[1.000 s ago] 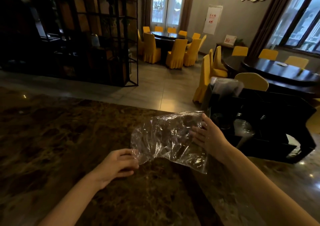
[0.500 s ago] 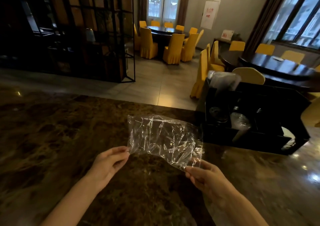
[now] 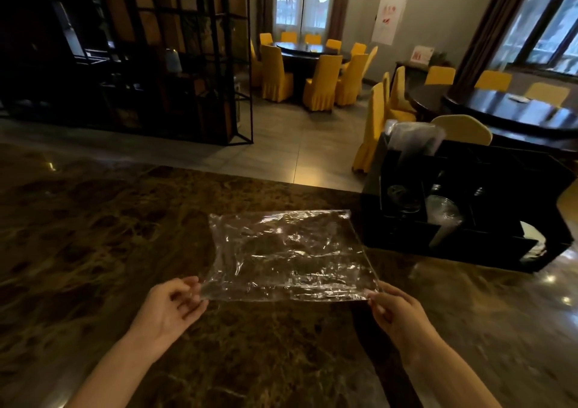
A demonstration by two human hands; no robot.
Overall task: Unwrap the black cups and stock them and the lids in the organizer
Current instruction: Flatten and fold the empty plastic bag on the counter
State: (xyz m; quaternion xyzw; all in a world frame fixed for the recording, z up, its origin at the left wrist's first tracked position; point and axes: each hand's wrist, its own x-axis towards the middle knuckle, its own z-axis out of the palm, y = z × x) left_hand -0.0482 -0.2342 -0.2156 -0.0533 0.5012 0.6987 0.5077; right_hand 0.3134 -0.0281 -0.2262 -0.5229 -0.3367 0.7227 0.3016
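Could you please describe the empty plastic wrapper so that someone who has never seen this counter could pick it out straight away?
On the brown marble counter, just left of the black organizer, a flat sheet is stretched between the left hand and right hand. That is the plastic wrapper: clear, crinkled and glinting, unlike the dark things around it.

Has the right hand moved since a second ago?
Yes. The right hand dropped from beside the black organizer toward the person, now pinching the plastic bag's near corner.

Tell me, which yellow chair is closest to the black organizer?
The yellow chair with the rounded back directly behind the black organizer; the other chairs ring the round tables farther back.
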